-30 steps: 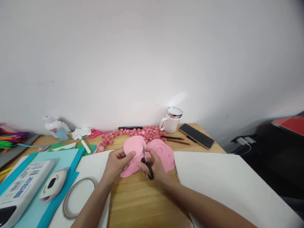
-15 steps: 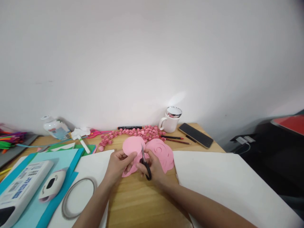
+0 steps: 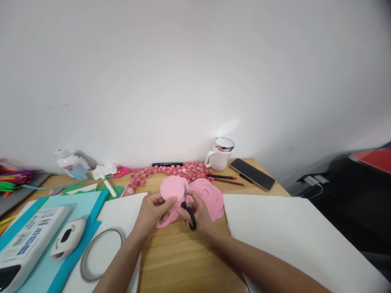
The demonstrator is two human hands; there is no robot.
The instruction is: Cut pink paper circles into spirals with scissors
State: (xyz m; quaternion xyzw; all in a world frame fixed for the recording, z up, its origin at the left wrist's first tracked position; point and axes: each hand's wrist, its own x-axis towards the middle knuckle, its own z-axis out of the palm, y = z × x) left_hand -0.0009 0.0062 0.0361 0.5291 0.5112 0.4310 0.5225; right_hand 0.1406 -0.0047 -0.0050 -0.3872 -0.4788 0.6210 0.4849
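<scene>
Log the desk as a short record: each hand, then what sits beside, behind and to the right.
Left hand: grips round pink paper disc
Right hand: holds black-handled metal scissors, blades at the disc's right edge
Beside right hand: pile of pink paper with curved cuts
Behind hands: cluster of small round pink pieces
Back right: white mug with silver rim; black rectangular phone

Nothing clearly legible: blue print on the white box [image 3: 36, 236] seems blurred.

Left grip [image 3: 154, 211] pinches beside the curled right grip [image 3: 199, 212].
</scene>
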